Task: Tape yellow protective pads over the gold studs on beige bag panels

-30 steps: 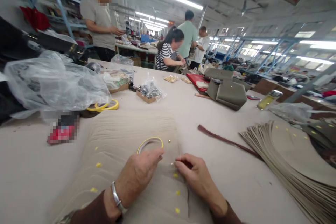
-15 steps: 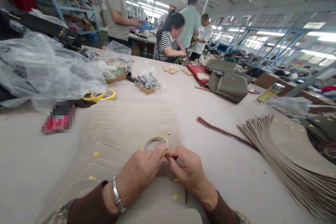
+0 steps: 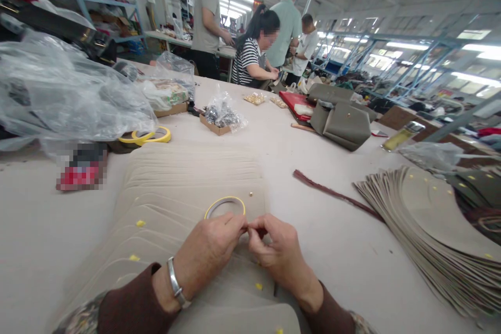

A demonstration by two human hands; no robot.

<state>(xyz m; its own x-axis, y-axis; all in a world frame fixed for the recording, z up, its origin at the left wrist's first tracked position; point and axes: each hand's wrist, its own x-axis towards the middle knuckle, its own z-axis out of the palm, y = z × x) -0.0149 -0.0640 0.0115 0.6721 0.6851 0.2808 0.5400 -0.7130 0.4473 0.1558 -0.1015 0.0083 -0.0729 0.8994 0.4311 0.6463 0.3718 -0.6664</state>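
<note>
Head view: the left hand (image 3: 207,245) grips the tape roll (image 3: 225,199) above the stack (image 3: 188,167); the ring's visible arc points away from the person. The right hand (image 3: 277,245) pinches at the left fingertips; contents hidden. The stack's long axis runs away from the person. Bare table (image 3: 317,240) separates its right edge from the strip (image 3: 336,197).

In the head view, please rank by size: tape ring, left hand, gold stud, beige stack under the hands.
1. Beige stack
2. Left hand
3. Tape ring, partly hidden by the hand
4. Gold stud
</note>
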